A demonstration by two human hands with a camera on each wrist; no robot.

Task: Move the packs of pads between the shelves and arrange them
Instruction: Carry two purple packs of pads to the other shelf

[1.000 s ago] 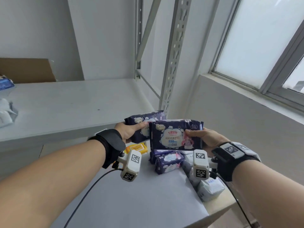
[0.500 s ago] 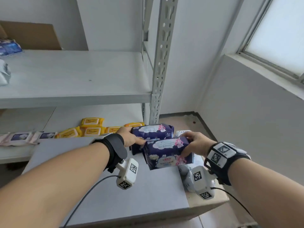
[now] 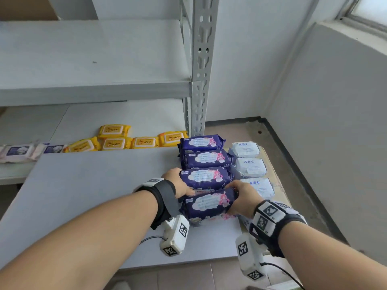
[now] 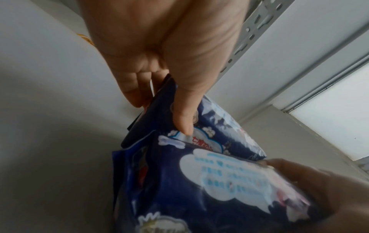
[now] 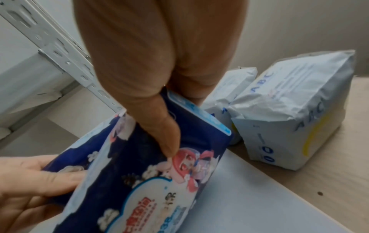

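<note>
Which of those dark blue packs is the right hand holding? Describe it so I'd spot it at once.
Start at the grey shelf post; in front of it a row of dark blue packs runs toward the camera, beside the white ABC packs. The nearest dark blue pack is the one. It alone is tilted, with the right hand gripping its right end; the left hand holds the next pack.

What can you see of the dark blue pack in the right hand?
The dark blue soft plastic pack is printed with white clouds, a pink cartoon figure and pale blue text. It sits nearest in a row of matching packs, tilted, lower edge at the grey board. The right hand grips its right end; the left hand's fingers touch its left end.
</note>
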